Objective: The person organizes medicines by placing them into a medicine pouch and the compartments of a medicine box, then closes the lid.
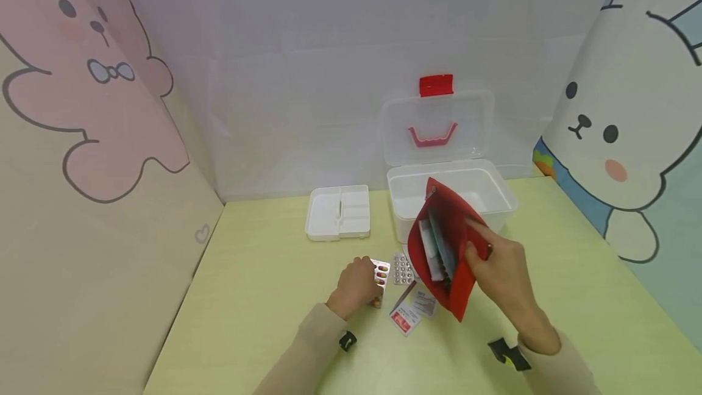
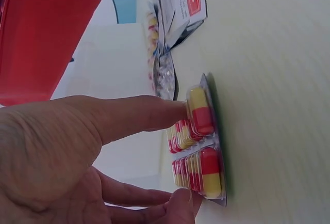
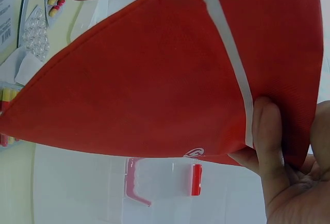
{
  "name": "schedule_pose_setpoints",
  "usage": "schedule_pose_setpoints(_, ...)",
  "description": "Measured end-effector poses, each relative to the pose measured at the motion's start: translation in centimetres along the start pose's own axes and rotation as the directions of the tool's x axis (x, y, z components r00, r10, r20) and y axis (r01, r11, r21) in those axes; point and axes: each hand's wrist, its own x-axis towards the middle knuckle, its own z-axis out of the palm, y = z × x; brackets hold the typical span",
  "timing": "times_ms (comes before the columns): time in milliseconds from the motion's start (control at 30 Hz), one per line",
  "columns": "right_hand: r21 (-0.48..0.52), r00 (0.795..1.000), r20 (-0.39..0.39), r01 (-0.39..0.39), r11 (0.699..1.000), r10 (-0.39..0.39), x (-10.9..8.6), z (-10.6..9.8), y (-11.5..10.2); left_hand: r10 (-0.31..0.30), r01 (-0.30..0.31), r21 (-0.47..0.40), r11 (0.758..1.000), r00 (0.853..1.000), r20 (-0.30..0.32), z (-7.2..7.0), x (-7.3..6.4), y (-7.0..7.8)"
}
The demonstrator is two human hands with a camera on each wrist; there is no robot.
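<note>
My left hand (image 1: 356, 285) pinches the edges of a blister pack (image 2: 209, 115) of red-and-yellow capsules, thumb on one side and fingers on the other. The pack is low over the pale table. In the head view my right hand (image 1: 503, 266) grips a red pouch (image 1: 466, 282) by its side, fingers partly hidden behind it. The pouch's mouth gapes, and white and bluish flat packets (image 1: 430, 249) stand inside. Between the hands lie a silver blister pack (image 1: 402, 268), a red-and-white packet (image 1: 404, 319) and a grey-white packet (image 1: 425, 302).
Behind the pouch stands a white box (image 1: 400, 191) with its clear lid (image 1: 471, 127) raised against the wall. To its left sits a white divided tray (image 1: 323, 218). More capsules (image 3: 7, 97) show partly under the pouch in the right wrist view.
</note>
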Motion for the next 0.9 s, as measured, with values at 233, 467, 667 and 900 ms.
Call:
schedule_pose_setpoints(233,-0.003,1.0,-0.012,0.012,1.0,-0.012,0.1,0.1,-0.1,-0.043,0.041,0.028,0.999,0.997,0.067,-0.4,0.4,-1.1)
schedule_pose_setpoints(467,-0.005,1.0,-0.014,0.023,1.0,-0.023,0.0,0.2,-0.1,-0.047,0.045,0.069,0.997,0.998,0.037,-0.4,0.6,-1.4)
schedule_pose_setpoints(667,0.005,1.0,-0.006,0.017,1.0,-0.017,0.0,0.3,-0.1,-0.069,0.069,0.006,0.998,0.997,0.029,-0.4,0.8,-1.5)
schedule_pose_setpoints(900,0.01,1.0,0.006,0.005,1.0,-0.005,0.0,0.3,-0.1,-0.07,0.072,-0.025,0.997,0.995,0.077,-0.2,1.3,-1.9)
